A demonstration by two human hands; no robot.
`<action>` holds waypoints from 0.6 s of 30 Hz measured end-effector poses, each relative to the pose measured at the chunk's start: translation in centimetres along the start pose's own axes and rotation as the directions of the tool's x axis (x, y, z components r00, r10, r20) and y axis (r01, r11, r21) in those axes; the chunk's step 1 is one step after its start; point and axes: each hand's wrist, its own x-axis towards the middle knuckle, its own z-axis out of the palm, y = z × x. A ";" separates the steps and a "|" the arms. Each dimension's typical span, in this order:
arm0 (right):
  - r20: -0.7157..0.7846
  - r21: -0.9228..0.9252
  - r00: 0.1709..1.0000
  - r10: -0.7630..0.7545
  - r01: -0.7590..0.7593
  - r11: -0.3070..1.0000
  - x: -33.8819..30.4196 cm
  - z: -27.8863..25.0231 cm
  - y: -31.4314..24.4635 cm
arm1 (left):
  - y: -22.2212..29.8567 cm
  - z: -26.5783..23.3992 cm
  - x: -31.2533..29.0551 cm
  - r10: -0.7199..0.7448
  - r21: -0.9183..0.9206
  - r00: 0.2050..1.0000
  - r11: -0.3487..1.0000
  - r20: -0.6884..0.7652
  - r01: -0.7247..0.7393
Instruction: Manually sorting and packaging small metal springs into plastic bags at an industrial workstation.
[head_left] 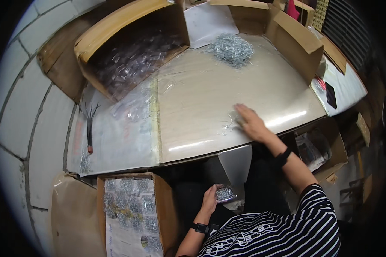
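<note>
My left hand [209, 199] is below the table's front edge, its fingers wrapped round a small clear plastic box [225, 194] filled with thin silvery metal pieces. Flat on the beige tabletop [197, 111] near that edge lies my right hand [251, 123], slightly blurred, fingers stretched out. A few loose metal pieces [226, 127] are scattered beside its fingertips; whether any are under the palm is hidden. Farther back rises a large heap of the same silvery pieces [231, 50], too fine to name exactly. A grey sheet [236, 163] hangs from the edge between my hands.
A tipped carton [122, 15] of clear plastic boxes stands at the back left. Lower left, another carton [166, 210] holds filled packs. A dark forked tool [89, 132] lies on the left sheet. Cardboard walls [296, 45] and a phone [331, 95] are at the right.
</note>
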 end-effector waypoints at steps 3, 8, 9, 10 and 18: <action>0.093 -0.184 0.972 -0.217 0.231 0.956 -0.1 2.7 -2.8 | -0.6 1.7 0.9 -0.059 0.064 0.998 0.996 -0.023 0.060; -0.021 -0.187 0.940 -0.341 0.331 0.925 -6.4 4.3 -4.6 | -2.7 3.8 3.1 0.001 0.078 0.999 0.997 -0.040 0.002; -0.036 -0.172 0.932 -0.360 0.349 0.921 -8.3 4.0 -4.6 | -2.4 4.4 3.1 -0.011 0.074 0.999 0.997 -0.051 0.015; -0.024 -0.161 0.937 -0.349 0.341 0.926 -9.7 3.4 -4.5 | -1.9 4.8 3.1 -0.023 0.046 0.998 0.999 -0.066 0.026; -0.020 0.139 0.982 -0.189 0.190 0.972 -17.9 -0.8 -2.7 | -1.0 4.1 2.5 -0.133 0.031 0.990 0.991 0.037 0.132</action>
